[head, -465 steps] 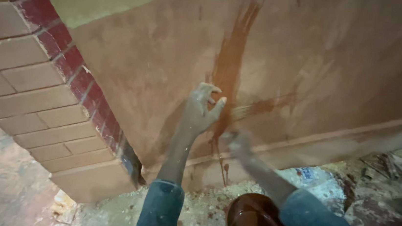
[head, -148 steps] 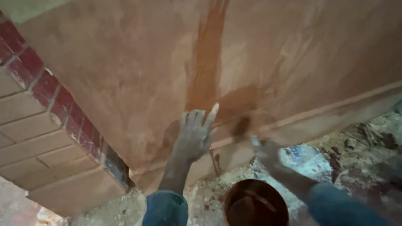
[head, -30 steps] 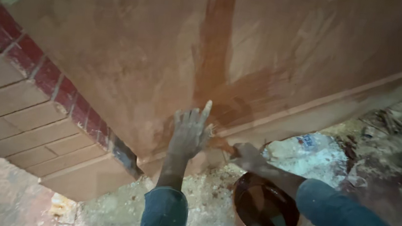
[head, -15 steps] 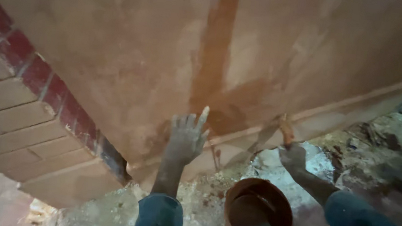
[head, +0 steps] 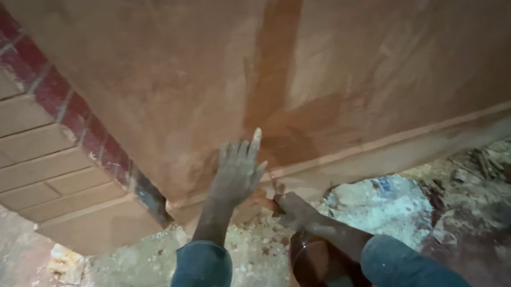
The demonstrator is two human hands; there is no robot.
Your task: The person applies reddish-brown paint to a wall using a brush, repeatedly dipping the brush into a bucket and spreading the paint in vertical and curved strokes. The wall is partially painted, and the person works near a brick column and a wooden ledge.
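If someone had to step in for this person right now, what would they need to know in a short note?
Left hand: open, fingers spread flat against the plastered wall, low down.
Right hand: low at the foot of the wall beside the left hand, smeared with reddish-brown; whether it holds anything cannot be told.
Bucket: on the rough floor under the right forearm, with dark reddish-brown liquid inside.
Done: one dark wet vertical streak and a patch spreading along the ledge.
Left: the wall on both sides of the streak is paler and looks uncoated.

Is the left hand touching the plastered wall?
Touching. The head view shows the left hand pressed flat on the wall, fingers spread.
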